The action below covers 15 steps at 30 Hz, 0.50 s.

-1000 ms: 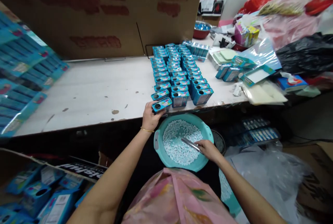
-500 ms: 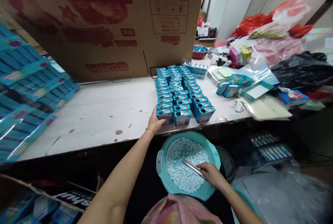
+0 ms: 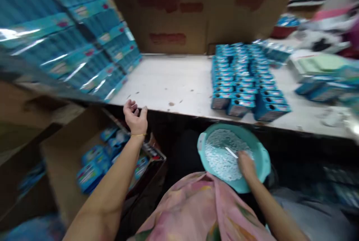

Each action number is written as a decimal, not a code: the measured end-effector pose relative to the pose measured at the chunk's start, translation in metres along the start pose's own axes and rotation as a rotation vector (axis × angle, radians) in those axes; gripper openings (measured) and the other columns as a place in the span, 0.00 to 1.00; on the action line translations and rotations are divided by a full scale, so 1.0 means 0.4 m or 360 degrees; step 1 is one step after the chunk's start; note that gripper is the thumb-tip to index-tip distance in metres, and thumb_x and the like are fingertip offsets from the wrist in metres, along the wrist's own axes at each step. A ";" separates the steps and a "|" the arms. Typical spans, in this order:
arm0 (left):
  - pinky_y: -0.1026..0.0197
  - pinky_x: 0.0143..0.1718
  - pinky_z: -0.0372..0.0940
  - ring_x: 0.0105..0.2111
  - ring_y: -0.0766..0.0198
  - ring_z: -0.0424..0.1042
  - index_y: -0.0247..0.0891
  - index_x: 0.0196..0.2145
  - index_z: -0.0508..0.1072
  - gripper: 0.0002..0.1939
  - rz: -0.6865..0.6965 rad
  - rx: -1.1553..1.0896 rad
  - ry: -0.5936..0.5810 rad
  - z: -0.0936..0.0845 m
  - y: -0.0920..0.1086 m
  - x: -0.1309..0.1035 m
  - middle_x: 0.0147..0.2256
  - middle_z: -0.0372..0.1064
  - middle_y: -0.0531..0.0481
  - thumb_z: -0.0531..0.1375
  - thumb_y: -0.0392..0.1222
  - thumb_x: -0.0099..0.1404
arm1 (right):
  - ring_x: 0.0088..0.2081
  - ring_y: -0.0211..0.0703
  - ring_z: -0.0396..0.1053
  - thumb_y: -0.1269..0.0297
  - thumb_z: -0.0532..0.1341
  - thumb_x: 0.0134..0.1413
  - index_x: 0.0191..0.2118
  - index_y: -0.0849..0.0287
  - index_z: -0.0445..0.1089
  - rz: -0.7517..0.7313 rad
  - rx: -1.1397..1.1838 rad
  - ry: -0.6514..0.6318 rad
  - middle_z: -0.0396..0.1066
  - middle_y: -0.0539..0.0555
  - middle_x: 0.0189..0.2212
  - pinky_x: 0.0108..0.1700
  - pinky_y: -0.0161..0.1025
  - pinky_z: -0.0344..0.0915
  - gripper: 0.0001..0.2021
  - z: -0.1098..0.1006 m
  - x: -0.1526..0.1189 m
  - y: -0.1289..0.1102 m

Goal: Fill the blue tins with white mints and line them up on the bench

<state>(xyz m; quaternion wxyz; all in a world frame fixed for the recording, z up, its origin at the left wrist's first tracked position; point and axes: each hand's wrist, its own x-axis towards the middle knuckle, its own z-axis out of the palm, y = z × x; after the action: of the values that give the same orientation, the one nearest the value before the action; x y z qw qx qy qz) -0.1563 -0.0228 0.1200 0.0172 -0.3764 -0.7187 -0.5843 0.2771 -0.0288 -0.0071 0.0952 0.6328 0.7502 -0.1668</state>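
My left hand (image 3: 136, 117) is raised near the table's front edge, palm up with its fingers apart and nothing in it, above a carton (image 3: 67, 151) of blue boxes. Inside the teal basin (image 3: 264, 158), my right hand (image 3: 246, 164) grips a metal scoop (image 3: 231, 153) over small white pieces (image 3: 223, 158). Rows of small blue boxes (image 3: 241, 104) stand upright on the white table (image 3: 168, 80), behind the basin and away from both hands. The view is blurred.
Stacked, film-wrapped blue packs (image 3: 84, 46) lean at the table's left. A large cardboard box (image 3: 218, 13) stands at the back. On the right are papers (image 3: 322, 63), more blue boxes (image 3: 325, 87) and a red bowl (image 3: 283, 31) with blue pieces.
The view has swung left, bringing the open carton into sight. My left hand has let go of the front box and moved left off the rows. My right hand still holds the scoop.
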 end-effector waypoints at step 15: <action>0.57 0.44 0.60 0.44 0.52 0.66 0.34 0.44 0.63 0.34 -0.0773 0.1193 -0.1404 -0.383 -0.403 -0.157 0.43 0.66 0.41 0.65 0.46 0.37 | 0.36 0.46 0.68 0.79 0.41 0.52 0.44 0.63 0.64 -0.0337 -0.0574 -0.0075 0.69 0.63 0.37 0.32 0.38 0.60 0.19 0.069 -0.004 -0.020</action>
<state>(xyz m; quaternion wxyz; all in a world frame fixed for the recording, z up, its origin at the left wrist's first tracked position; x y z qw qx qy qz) -0.2652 -0.1917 0.0060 -0.2836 -0.3764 -0.8793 -0.0694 0.2676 -0.0417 -0.0310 0.2065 0.5191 0.8277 -0.0536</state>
